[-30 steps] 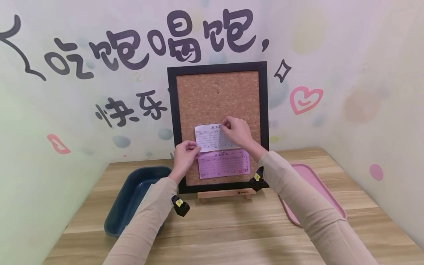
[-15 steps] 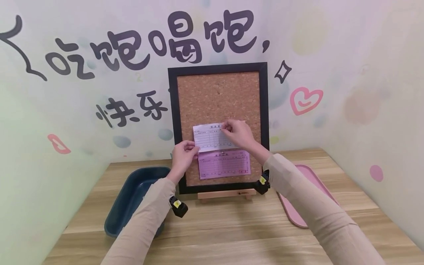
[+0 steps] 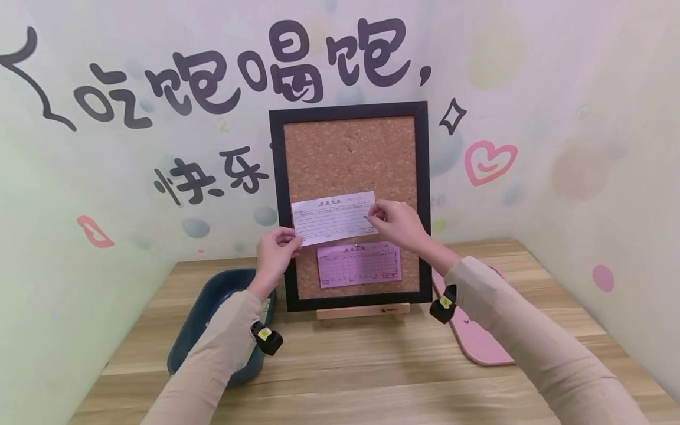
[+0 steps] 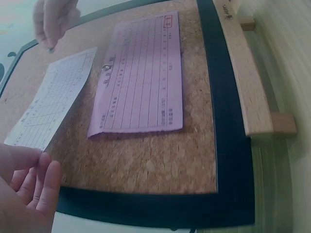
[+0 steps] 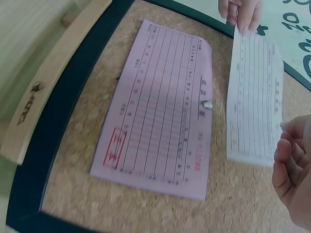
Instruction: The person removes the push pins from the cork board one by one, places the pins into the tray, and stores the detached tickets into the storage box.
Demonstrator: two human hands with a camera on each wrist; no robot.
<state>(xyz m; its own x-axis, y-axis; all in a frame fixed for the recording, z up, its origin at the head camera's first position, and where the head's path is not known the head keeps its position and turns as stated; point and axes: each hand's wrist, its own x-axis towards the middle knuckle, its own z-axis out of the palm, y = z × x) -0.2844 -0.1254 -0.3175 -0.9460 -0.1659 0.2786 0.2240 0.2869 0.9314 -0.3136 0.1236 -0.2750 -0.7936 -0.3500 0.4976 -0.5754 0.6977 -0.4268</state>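
Observation:
My left hand (image 3: 273, 255) pinches the lower left corner of a white printed slip (image 3: 332, 218) between thumb and fingers. The slip stands tilted in front of the cork board (image 3: 350, 153), its left end past the cork onto the black frame. At its right end, my right hand (image 3: 401, 224) pinches a small pushpin (image 4: 51, 50), its tip showing at the fingertips in the left wrist view. Below, a pink slip (image 3: 358, 265) hangs on the cork, fixed at its top edge by a silver pushpin (image 5: 207, 104).
The board leans on a wooden easel (image 3: 363, 311). Left on the table (image 3: 340, 372) stands a dark blue bin (image 3: 183, 330) with some paper inside. To the right lies a pink tray (image 3: 480, 345), with a small metal pin (image 3: 466, 321) on it, partly under my right arm.
The white slip has shifted left and away from above the pink slip, with my left hand moving left. My right hand has moved right and slightly down, uncovering the slip's right end.

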